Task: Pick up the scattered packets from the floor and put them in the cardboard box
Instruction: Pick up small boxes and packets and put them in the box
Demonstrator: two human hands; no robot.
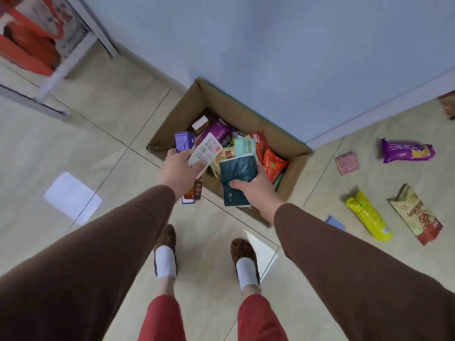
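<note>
Above the cardboard box (290, 143), the left hand (179, 172) grips a white packet (205, 152); the right hand (256, 189) clamps a dark teal packet (236, 175). Beside the box lie a yellow packet (368, 215) and a purple packet (406, 150).

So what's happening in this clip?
A person stands over a cardboard box already partly filled with snack packets. The left hand holds several small packets, including a white packet; the right hand grips a dark teal packet above the box. A purple packet, a yellow packet and a few others lie on the floor to the right.
</note>
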